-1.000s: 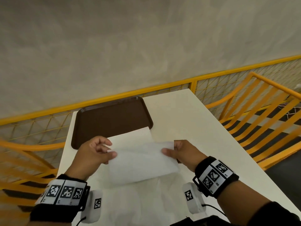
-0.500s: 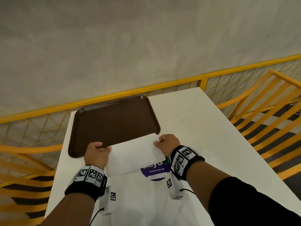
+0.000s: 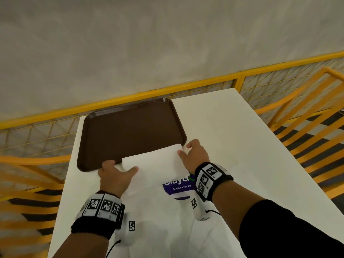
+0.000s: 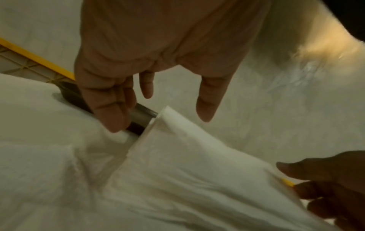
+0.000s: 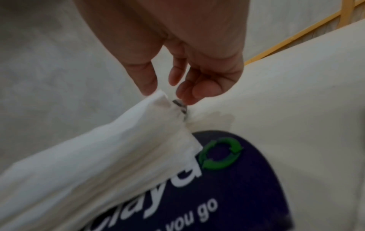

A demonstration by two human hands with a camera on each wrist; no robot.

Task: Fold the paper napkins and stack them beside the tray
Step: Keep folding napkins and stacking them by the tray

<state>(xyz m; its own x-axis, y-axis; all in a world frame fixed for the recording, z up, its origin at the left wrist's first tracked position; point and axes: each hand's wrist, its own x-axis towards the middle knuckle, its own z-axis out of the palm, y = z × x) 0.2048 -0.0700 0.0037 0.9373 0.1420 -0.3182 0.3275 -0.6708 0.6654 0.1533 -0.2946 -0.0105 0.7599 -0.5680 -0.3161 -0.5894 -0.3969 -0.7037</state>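
A folded white paper napkin (image 3: 154, 164) (image 4: 187, 164) (image 5: 98, 156) lies on the table, its far edge over the near rim of the brown tray (image 3: 130, 131) (image 4: 142, 115). My left hand (image 3: 122, 166) (image 4: 160, 123) hovers at the napkin's left end with straight, spread fingers and grips nothing. My right hand (image 3: 185, 149) (image 5: 168, 93) is at the far right corner. Its thumb tip touches that corner, and its loosely curled fingers sit beside it with a gap.
Wrinkled white paper sheets (image 3: 167, 229) cover the near part of the white table (image 3: 242, 136). A purple "Clean as you go" logo (image 3: 178, 187) (image 5: 227, 187) shows beside the napkin. A yellow mesh rail (image 3: 204, 84) runs behind the table, and yellow slatted frames (image 3: 307, 118) stand at the right.
A second ago both hands pinched the napkin up in the air. They folded it over and laid it against the tray's near rim, and their fingers have since loosened.
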